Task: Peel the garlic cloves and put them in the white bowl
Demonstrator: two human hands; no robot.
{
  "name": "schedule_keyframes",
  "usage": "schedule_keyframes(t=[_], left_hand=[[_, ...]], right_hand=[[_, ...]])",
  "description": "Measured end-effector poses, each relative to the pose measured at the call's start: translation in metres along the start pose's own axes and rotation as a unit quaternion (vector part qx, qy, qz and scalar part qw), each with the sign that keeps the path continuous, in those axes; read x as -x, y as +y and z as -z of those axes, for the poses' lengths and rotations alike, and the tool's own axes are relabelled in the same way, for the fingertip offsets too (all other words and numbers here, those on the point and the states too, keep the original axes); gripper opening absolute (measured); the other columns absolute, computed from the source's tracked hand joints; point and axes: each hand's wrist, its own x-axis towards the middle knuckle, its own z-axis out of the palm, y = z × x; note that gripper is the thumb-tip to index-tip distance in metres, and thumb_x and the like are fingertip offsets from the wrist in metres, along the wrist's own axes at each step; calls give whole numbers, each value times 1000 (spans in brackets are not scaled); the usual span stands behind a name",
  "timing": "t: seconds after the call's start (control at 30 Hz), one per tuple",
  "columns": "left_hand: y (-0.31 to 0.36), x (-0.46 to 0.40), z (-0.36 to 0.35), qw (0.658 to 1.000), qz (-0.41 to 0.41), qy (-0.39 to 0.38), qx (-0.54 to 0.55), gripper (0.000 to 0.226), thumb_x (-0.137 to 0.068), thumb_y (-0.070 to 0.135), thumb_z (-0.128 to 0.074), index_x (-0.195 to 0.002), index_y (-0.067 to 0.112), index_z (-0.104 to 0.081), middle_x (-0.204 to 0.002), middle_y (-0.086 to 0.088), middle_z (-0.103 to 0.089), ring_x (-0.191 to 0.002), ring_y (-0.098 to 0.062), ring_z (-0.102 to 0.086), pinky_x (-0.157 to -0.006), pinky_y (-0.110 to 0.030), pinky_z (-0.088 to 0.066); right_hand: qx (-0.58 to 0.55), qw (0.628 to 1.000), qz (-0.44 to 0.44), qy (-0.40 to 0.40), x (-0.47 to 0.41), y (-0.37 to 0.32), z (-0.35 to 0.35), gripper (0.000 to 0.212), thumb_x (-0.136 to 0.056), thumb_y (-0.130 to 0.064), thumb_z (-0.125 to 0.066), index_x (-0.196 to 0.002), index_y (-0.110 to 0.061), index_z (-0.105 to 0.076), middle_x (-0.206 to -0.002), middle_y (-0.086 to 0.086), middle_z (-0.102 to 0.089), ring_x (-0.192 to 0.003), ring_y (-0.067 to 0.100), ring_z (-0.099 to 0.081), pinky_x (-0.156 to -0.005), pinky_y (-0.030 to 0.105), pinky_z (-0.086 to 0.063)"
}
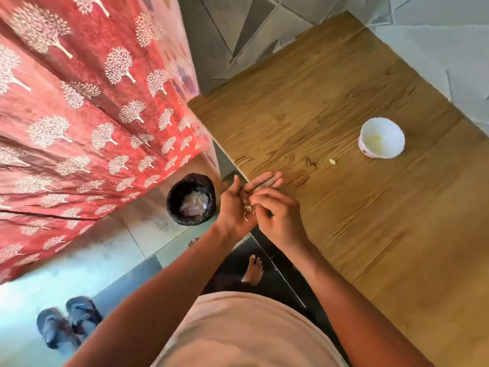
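A person in a soft, peach-coloured top (246, 332) stands at the near edge of a wooden desk (344, 102), both bare forearms reaching forward. The left hand (235, 205) is turned palm-up, its fingers stretched out long and flat over the desk's corner, cupping papery garlic skins and a clove (248, 207) (too small and blurred to tell how much of it is peeled). The right hand (277, 213) lies just to the right of it and touching it, fingers curled, its fingertips (255, 198) pinching at the garlic in the left palm; so the right grip is narrow and closed on the clove, while the left grip is a loose, open cradle.

Just left of the hands, down on the tiled floor, stands a round bin (191, 199) lined with a crinkled black bag, pale flaky scraps lying inside. Beyond the hands and to the right, a small pale garlic piece (332, 161) lies on the grained, brown desk top. Further right and beyond it stands the white bowl (382, 137), round and smooth-walled, with yellowish peeled cloves in its bottom. Far left of the hands hangs a red cloth (79, 115) printed with white tree shapes.
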Motion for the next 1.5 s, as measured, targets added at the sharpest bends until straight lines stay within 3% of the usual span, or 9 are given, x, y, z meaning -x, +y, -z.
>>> schedule_keyframes(t=[0.5,0.63,0.83,1.0,1.1,1.27,1.33,1.43,1.5], left_hand=[[164,14,135,991,-100,68,66,80,-109,56,-21,-148,-11,-44,-152,-30,-47,-145,-40,-45,-124,-47,-30],[204,-37,236,982,-120,117,89,81,-108,58,-21,-150,-7,-44,-155,-25,-47,-146,-37,-44,-127,-48,-26],[235,-114,404,968,-143,187,90,83,-104,65,-14,-149,4,-48,-152,-15,-54,-145,-29,-47,-123,-43,-31],[241,-164,527,940,-157,271,135,79,-107,62,-19,-146,0,-50,-144,-22,-59,-130,-36,-59,-106,-48,-49],[236,-183,583,919,-152,332,146,73,-105,65,-28,-140,6,-52,-142,-19,-54,-129,-36,-57,-116,-51,-41],[236,-191,622,911,-106,378,129,85,-97,79,-27,-118,5,-60,-120,-18,-66,-110,-34,-66,-110,-51,-48],[238,-188,623,919,-83,361,135,89,-93,85,-23,-111,5,-56,-125,-23,-63,-118,-39,-62,-113,-55,-43],[242,-181,624,947,-77,283,129,106,-87,89,-22,-137,1,-53,-140,-22,-60,-132,-39,-55,-118,-53,-38],[248,-182,627,938,-71,326,100,104,-89,89,-20,-149,9,-49,-138,-16,-64,-127,-34,-62,-112,-49,-44]], right_hand=[[-38,992,-74,-90,-67,-26,-192,22,-95,2,-66,-115,-2,-76,-112,7,-76,-106,12,-72,-91,25,-58],[-81,985,-82,-132,-71,23,-291,25,-98,-4,-67,-122,-3,-73,-122,6,-73,-118,8,-67,-99,26,-55],[-100,959,-53,-259,-21,153,-463,30,-102,-10,-62,-131,-7,-68,-143,8,-61,-139,20,-52,-110,47,-48],[-37,952,-42,-302,27,273,-572,33,-101,-11,-57,-132,-3,-67,-142,13,-60,-139,23,-52,-115,42,-43],[13,949,-87,-304,49,320,-613,37,-100,-14,-58,-134,0,-64,-142,15,-60,-139,29,-52,-114,42,-43],[-84,911,-74,-397,77,310,-641,41,-107,-17,-46,-143,-1,-55,-151,12,-52,-147,21,-42,-123,37,-31],[-120,884,-102,-440,80,316,-648,43,-109,-19,-41,-149,-6,-49,-156,8,-47,-150,16,-36,-125,33,-26],[-24,884,-167,-436,66,344,-660,55,-108,-36,-30,-152,-6,-44,-161,10,-39,-154,22,-28,-127,37,-20],[-17,895,-182,-407,59,339,-663,56,-108,-38,-30,-154,-7,-41,-164,9,-33,-156,23,-21,-128,37,-17]])
